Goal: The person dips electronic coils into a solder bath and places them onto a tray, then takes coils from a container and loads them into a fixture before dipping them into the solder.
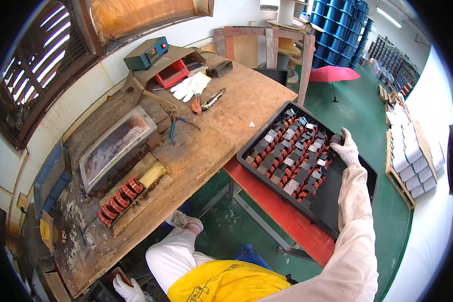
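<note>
My right hand, in a white glove, is closed on a small dark coil piece at the far right end of the rows. The rows of red-wound coils, with black and silver blocks on them, fill the left part of a black tray. My left hand, also gloved, is low at the lower edge beside a dark bin. Its fingers seem curled at a brownish edge, partly hidden. Several red coils stand in a line on a wooden block on the bench.
The wooden bench holds a metal-framed box, blue-handled pliers, cutters, white gloves, a red bin and a teal control box. A red ledge lies under the tray. A pink umbrella stands beyond.
</note>
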Available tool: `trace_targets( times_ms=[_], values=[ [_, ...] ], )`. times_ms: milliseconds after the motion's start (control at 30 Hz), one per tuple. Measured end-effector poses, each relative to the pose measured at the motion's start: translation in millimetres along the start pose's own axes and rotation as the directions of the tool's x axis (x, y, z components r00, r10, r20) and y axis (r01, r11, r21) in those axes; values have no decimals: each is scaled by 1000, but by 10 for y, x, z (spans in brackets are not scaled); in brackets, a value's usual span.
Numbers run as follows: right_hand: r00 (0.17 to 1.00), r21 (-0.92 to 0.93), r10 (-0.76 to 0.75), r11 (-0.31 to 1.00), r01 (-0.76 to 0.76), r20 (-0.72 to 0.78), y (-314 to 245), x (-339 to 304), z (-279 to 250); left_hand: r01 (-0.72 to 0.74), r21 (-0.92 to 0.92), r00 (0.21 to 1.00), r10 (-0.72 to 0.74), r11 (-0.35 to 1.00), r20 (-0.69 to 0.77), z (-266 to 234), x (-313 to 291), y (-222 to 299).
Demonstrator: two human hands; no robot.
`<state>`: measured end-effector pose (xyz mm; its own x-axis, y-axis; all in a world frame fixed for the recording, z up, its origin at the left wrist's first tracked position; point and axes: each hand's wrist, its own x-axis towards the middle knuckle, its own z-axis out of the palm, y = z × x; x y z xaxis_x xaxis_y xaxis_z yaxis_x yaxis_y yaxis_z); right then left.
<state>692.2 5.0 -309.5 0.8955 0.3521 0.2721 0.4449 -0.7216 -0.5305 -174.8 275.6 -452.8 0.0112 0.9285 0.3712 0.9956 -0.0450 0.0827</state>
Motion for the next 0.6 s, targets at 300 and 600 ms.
trace_targets(
  times_ms=[300, 600],
  values=[
    [950, 971, 302, 237, 7, -80, 316, -98, 482, 30, 23, 1000, -30, 999, 2, -12, -1, -38],
    [893, 942, 429, 334, -17, -136, 536, -302, 966, 10, 2, 1000, -10, 1000, -19, -2, -9, -59]
  ],
)
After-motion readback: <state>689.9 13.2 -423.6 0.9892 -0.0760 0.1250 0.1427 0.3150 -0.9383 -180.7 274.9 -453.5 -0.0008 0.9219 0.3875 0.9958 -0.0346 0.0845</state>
